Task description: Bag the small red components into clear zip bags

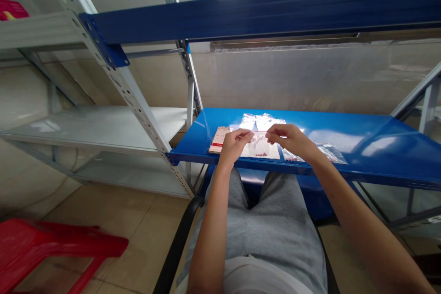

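Observation:
A small clear zip bag (pixel 263 144) hangs upright at the shelf's front edge, with several dark red beads gathered at its bottom. My left hand (pixel 234 143) pinches its top left corner between thumb and fingers. At the top right corner, my right hand (pixel 287 138) closes thumb against fingers on the same bag. Beside my left hand lies a phone (pixel 219 139) with a lit screen. Under and beyond my right wrist rests another clear bag (pixel 332 152), also with reddish bits near its left end. More shiny clear bags (pixel 265 121) lie behind the held one.
The blue metal shelf (pixel 365 135) carries these things, and a blue beam (pixel 262 16) crosses above it. A grey perforated upright (pixel 134 96) stands left, with white shelves (pixel 103 124) beyond. A red plastic stool (pixel 62 243) is on the floor at lower left.

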Available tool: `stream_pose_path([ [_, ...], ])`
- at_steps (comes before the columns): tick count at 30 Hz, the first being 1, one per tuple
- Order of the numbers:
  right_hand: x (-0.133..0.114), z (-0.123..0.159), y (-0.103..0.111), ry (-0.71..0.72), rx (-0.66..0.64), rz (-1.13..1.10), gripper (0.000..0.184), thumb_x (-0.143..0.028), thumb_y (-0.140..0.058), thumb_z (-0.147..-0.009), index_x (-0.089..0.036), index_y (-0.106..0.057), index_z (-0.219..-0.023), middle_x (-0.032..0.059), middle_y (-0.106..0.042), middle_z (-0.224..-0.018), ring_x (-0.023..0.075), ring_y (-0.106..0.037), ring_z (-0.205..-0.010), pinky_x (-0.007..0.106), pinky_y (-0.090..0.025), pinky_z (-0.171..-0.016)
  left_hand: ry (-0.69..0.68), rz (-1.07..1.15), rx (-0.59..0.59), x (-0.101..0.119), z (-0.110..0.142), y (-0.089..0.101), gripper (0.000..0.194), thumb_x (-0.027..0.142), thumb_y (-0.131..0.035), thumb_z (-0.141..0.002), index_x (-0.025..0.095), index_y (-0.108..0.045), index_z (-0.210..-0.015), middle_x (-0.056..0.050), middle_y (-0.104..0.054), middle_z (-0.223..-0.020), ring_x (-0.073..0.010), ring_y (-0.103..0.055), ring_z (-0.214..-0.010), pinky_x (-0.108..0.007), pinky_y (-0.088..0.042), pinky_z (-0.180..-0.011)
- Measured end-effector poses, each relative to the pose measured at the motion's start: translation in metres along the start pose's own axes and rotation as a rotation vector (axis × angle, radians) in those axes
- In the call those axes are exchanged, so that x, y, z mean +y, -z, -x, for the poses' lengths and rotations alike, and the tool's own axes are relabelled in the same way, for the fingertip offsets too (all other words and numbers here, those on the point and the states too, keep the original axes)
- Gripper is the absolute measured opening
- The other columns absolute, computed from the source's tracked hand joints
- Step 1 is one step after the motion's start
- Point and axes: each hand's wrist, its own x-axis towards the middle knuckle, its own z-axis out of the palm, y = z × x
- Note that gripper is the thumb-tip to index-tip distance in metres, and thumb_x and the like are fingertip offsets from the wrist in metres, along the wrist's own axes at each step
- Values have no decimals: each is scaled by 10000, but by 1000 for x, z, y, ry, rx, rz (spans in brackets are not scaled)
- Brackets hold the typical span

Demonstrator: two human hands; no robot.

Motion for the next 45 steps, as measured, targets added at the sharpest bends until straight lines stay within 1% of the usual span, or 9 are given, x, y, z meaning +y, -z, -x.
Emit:
stream_pose_path([
  [7,-1,0,0,0,7,30,273,-441,-597,-908,-197,-691,-828,55,-718,-759,198,-664,-702,327,-505,-687,-9,-11,-14,-1,0,0,276,424,-736,-844,171,-780,-945,-69,-765,-909,-202,-697,-852,-301,-531,-786],
  [15,2,-1,-2,2,21,27,238,-407,-597,-915,-200,-691,-846,62,-725,-779,204,-679,-704,338,-532,-697,-8,-22,-32,-1,1,2,270,421,-723,-852,171,-773,-941,-65,-760,-909,-194,-688,-844,-293,-523,-778],
  [22,-3,1,-4,10,97,33,197,-359,-604,-872,-204,-681,-777,67,-731,-795,207,-667,-715,337,-553,-683,-33,-77,-64,-1,0,2,243,405,-697,-859,171,-762,-879,-55,-747,-851,-197,-678,-821,-290,-504,-742],
  [26,-5,1,-4,-8,74,37,223,-367,-594,-891,-201,-656,-757,60,-702,-746,195,-654,-691,321,-533,-667,-64,-120,-61,-1,0,2,233,390,-679,-868,170,-753,-845,-51,-740,-832,-195,-670,-811,-292,-495,-744],
  [31,-3,1,-5,-20,11,-8,276,-457,-625,-906,-189,-685,-880,77,-730,-829,202,-679,-719,327,-531,-685,-82,-136,-45,-1,-1,1,228,381,-678,-865,166,-747,-843,-51,-735,-841,-189,-661,-817,-290,-485,-754],
  [34,-1,1,-7,-16,-3,24,288,-459,-622,-902,-190,-679,-817,65,-719,-785,201,-679,-704,326,-523,-682,-79,-146,-38,0,0,0,237,390,-665,-870,168,-734,-822,-40,-721,-811,-184,-647,-790,-284,-470,-721],
  [39,-2,1,-10,8,27,23,264,-417,-600,-895,-197,-642,-755,40,-678,-704,184,-642,-666,313,-509,-662,-89,-208,-43,1,0,0,253,398,-665,-866,168,-699,-766,-19,-673,-720,-168,-611,-714,-277,-433,-659],
  [42,-5,1,-12,16,41,47,261,-400,-592,-881,-203,-613,-711,35,-660,-681,176,-606,-656,301,-492,-635,-116,-222,-71,0,0,1,234,383,-677,-857,169,-701,-765,-27,-689,-743,-172,-622,-728,-279,-448,-675],
  [45,-5,1,-12,-4,43,64,268,-399,-585,-879,-206,-595,-694,32,-654,-664,170,-594,-635,294,-474,-615,-107,-192,-113,0,-1,3,249,406,-674,-866,171,-724,-801,-44,-716,-788,-187,-644,-769,-285,-473,-698],
])
